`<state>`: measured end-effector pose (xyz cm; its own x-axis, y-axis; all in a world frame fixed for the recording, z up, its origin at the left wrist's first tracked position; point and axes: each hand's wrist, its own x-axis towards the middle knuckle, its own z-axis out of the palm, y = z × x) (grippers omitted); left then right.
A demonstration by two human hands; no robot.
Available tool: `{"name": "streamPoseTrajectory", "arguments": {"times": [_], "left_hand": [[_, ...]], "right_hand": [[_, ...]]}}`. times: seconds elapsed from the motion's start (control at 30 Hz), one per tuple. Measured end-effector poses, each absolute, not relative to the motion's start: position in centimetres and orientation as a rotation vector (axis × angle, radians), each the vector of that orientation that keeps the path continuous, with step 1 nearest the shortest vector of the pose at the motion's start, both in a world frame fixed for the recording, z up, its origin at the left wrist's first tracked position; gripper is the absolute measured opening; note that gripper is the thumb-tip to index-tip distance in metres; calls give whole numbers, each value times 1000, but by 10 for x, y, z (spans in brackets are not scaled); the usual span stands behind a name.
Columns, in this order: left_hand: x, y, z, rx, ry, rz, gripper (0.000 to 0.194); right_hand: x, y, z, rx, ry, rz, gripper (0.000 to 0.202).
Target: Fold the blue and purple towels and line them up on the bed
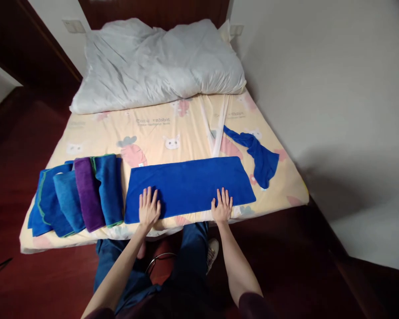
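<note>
A blue towel (189, 184) lies flat as a long rectangle near the front edge of the bed. My left hand (149, 207) rests palm down on its lower left part, fingers stretched out. Toward the lower right end, my right hand (222, 204) also lies flat on the cloth with fingers spread. Neither hand grips anything. To the right of the towel is a crumpled blue cloth (261, 157). On the left several folded towels overlap in a row, among them a purple towel (88, 195) and a lighter blue towel (68, 195).
The bed (173, 126) has a pale yellow sheet with rabbit and carrot prints. Across its head end lies a large bundle in whitish plastic (159, 66). A white wall (335, 110) runs along the right side. Dark red floor (13, 177) shows at left.
</note>
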<state>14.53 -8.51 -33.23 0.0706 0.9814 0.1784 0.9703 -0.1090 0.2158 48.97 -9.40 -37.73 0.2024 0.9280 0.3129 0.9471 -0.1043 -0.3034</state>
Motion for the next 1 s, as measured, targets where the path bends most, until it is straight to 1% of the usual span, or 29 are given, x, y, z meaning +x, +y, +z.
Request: {"name": "streamPoseTrajectory", "arguments": {"times": [0.17,0.27,0.37,0.5,0.57,0.63,0.73,0.8,0.87,0.93,1.0], "left_hand": [[250,-6,-316,2565,1603,404,58],[290,51,-321,2592,1510,381,61],[295,95,-340,2471,1608,313,65],[284,121,-366,2405,1612,274,67],[282,126,-368,2386,1601,255,68],[284,129,-360,2363,1598,191,69],[288,117,-331,2408,1567,97,69],[287,87,-309,2516,1493,109,69],[280,35,-293,2612,1389,145,68],[264,-32,-290,2611,1314,110,60],[237,-102,-296,2536,1414,48,57]], "right_hand": [[491,-92,-376,-2062,-1740,-66,54],[491,-92,-376,-2063,-1743,-60,55],[492,-92,-378,-2083,-1741,-21,57],[494,-91,-381,-2132,-1740,47,61],[494,-91,-381,-2140,-1743,64,61],[495,-92,-380,-2132,-1747,63,61],[493,-95,-376,-2102,-1758,38,59],[491,-97,-374,-2082,-1758,17,58],[489,-98,-373,-2070,-1751,8,57],[488,-97,-371,-2060,-1745,15,56],[490,-95,-369,-2049,-1737,43,55]]}}
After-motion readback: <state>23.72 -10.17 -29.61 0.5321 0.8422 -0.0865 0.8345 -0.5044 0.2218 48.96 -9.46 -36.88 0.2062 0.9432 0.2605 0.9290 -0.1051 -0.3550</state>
